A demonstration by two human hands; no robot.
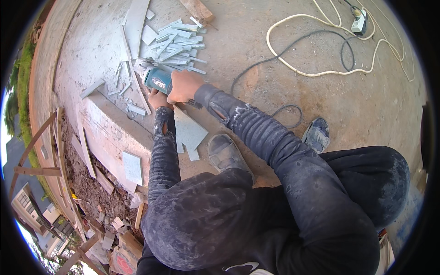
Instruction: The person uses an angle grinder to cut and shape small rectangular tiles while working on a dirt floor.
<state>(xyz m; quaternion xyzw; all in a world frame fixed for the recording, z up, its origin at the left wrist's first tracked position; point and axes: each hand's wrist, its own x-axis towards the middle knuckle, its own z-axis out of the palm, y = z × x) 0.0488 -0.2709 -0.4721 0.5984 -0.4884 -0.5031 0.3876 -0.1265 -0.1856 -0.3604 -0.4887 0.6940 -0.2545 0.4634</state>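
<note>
My right hand (185, 85) is wrapped round the rear body of a teal angle grinder (157, 79). The grinder's grey metal head points to the upper left, over pale grey tile strips; its disc is hard to make out. Just below the grinder, my left hand (159, 99) is closed, its fingers partly hidden, beside a long thin tile strip (143, 98). Nearer my feet lies a larger grey tile (190, 129) with a cut end. Beyond the grinder is a loose pile of narrow cut tile strips (176, 46).
A raised concrete edge (110, 128) runs along the left, with a loose tile (133, 168) on it and rubble below. Wooden planks (198, 9) lie at the top. Cream and black cables (302, 72) loop to a white socket block (359, 23). My sandalled feet (229, 153) stand close by.
</note>
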